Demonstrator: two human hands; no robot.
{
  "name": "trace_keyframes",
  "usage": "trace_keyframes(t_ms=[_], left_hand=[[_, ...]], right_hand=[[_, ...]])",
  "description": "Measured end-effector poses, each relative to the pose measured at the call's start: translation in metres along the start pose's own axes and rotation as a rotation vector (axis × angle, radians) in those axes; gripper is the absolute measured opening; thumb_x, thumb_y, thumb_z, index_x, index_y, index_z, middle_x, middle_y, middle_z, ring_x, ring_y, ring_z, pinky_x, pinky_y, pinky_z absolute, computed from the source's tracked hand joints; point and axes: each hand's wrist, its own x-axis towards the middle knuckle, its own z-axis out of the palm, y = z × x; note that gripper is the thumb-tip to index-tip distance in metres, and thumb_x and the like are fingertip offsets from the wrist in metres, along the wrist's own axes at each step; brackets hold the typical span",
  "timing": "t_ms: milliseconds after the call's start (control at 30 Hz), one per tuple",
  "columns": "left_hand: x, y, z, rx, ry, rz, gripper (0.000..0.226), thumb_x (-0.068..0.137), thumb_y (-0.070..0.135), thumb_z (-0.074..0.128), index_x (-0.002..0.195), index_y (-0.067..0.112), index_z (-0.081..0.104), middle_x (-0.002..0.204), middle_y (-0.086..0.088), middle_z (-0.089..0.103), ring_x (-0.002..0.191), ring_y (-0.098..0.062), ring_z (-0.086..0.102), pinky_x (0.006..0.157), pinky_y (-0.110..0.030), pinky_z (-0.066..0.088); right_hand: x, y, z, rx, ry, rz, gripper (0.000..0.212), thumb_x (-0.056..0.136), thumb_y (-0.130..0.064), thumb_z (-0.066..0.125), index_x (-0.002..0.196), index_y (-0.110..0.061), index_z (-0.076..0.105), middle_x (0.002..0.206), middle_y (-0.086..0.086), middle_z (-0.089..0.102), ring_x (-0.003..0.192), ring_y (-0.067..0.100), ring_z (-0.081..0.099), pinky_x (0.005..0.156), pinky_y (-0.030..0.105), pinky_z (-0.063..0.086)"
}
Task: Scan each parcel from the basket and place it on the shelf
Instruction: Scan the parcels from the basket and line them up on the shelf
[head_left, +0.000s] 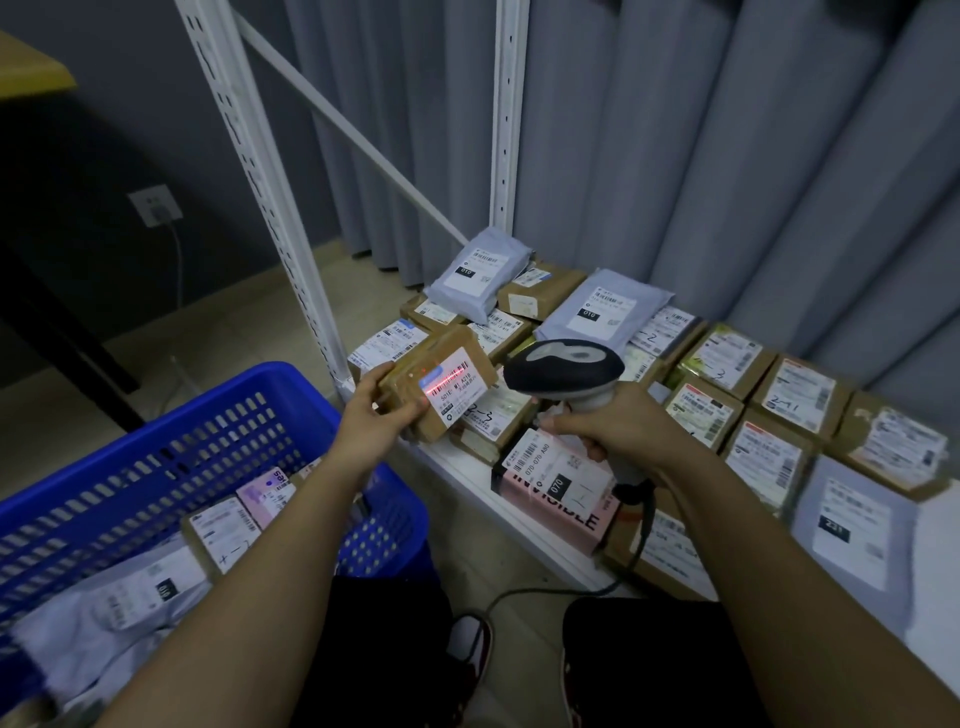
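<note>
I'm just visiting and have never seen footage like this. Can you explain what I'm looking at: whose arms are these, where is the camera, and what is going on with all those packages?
There is no machine here: a person is working with two bare hands, and the single picture comes from a wide-angle camera worn on their head, looking forward and down. The left hand holds a small brown parcel, fingers curled round it. The right hand grips a handheld barcode scanner on a cable; its red light falls across the parcel's label, so a scan is under way. At lower left is a blue basket with parcels waiting inside. Ahead is a low white shelf, covered with boxes and grey mailer bags, among them a pink box near the front edge. Grey curtains hang behind.
</note>
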Motion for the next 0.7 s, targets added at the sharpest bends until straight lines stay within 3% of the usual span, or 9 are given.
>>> trace_keyframes(t_ms=[167, 367, 533, 700], left_hand=[[-0.01, 0.008, 0.011, -0.069, 0.029, 0.01, 0.06, 0.085, 0.022, 0.069, 0.138, 0.03, 0.041, 0.131, 0.001, 0.049, 0.112, -0.018, 0.056, 0.084, -0.032, 0.054], [-0.035, 0.027, 0.049, -0.255, 0.015, 0.011, 0.056, 0.088, 0.022, 0.067, 0.138, 0.026, 0.043, 0.127, -0.002, 0.059, 0.103, -0.013, 0.064, 0.072, -0.025, 0.057], [-0.063, 0.05, 0.112, -0.3, -0.148, 0.019, 0.045, 0.088, 0.021, 0.066, 0.13, 0.024, 0.05, 0.122, -0.001, 0.064, 0.107, -0.016, 0.064, 0.079, -0.029, 0.055], [-0.097, 0.073, 0.197, -0.162, -0.364, -0.022, 0.047, 0.09, 0.029, 0.064, 0.131, 0.027, 0.042, 0.13, 0.0, 0.057, 0.113, -0.022, 0.059, 0.077, -0.033, 0.056]], right_hand=[[-0.006, -0.002, -0.01, 0.082, 0.031, -0.006, 0.016, 0.077, -0.014, 0.079, 0.079, -0.005, 0.066, 0.054, 0.003, 0.056, 0.049, 0.013, 0.05, 0.047, 0.022, 0.045], [-0.034, 0.002, -0.029, 0.325, 0.333, -0.062, 0.019, 0.084, -0.016, 0.073, 0.072, -0.007, 0.061, 0.058, 0.007, 0.056, 0.049, 0.012, 0.051, 0.05, 0.021, 0.046], [-0.084, 0.041, -0.066, 0.449, 0.598, -0.032, 0.027, 0.087, -0.013, 0.07, 0.065, -0.008, 0.055, 0.056, 0.011, 0.054, 0.051, 0.021, 0.05, 0.053, 0.032, 0.045], [-0.156, 0.096, -0.1, 0.531, 0.814, 0.053, 0.024, 0.087, -0.009, 0.069, 0.067, -0.007, 0.056, 0.055, 0.008, 0.055, 0.049, 0.017, 0.049, 0.048, 0.025, 0.046]])
